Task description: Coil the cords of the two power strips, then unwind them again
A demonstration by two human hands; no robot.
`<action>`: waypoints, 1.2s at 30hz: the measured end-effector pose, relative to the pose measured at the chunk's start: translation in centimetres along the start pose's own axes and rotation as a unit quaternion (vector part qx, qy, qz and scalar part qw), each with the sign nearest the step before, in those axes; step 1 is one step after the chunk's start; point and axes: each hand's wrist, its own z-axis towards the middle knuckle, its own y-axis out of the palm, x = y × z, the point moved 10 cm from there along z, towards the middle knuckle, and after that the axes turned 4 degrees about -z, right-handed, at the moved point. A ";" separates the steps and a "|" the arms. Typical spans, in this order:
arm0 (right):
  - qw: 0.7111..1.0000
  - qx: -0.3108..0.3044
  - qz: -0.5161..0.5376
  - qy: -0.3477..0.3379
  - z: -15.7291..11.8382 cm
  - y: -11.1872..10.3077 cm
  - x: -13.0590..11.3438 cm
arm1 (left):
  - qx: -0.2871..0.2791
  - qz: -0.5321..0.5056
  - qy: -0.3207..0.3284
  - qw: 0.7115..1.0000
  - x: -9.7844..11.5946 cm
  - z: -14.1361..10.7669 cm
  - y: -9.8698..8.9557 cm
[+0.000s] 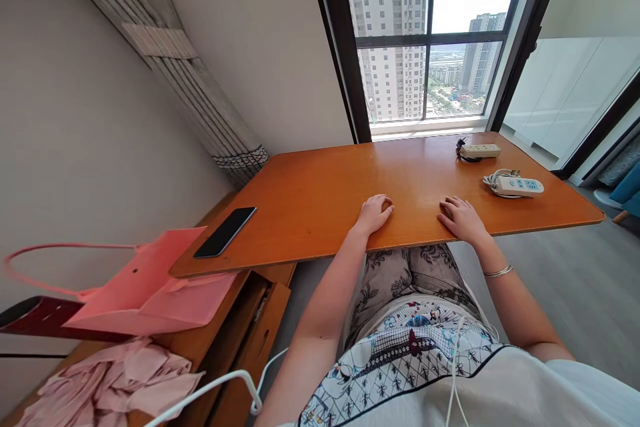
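My left hand [375, 213] rests near the front edge of the wooden table [310, 200], fingers loosely curved, the thumb apart from them, and nothing held. To its right, my right hand [461, 219] lies on the tabletop with its fingers spread and holds nothing. Beyond the right hand sits a white power strip [520, 185] with its cord coiled beside it. Farther back is a smaller cream power strip [481, 151] with a black plug and cord. A dark smartphone [226, 232] lies flat at the table's left end, well away from both hands.
A pink paper bag [165, 280] and crumpled pink cloth [115, 383] are on a wooden cabinet [250, 347] at the left. A white cable [240, 377] runs beside it. Past the table's back edge stands a window [427, 40]; a gathered curtain [200, 93] hangs left.
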 end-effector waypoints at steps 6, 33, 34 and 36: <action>0.999 0.020 0.033 -0.003 -0.2 -0.4 -0.2 | 0.001 -0.005 0.005 1.000 0.1 0.0 0.0; 0.982 0.113 -0.129 0.085 0.4 -8.0 17.8 | -0.001 0.002 0.016 1.000 -0.4 0.0 0.1; 0.983 0.128 -0.113 0.071 0.2 -8.3 16.9 | 0.002 0.000 0.018 1.000 -0.4 0.0 0.1; 0.984 0.164 -0.052 0.047 -0.3 -9.2 15.0 | 0.008 -0.004 0.019 1.000 -0.6 0.1 0.2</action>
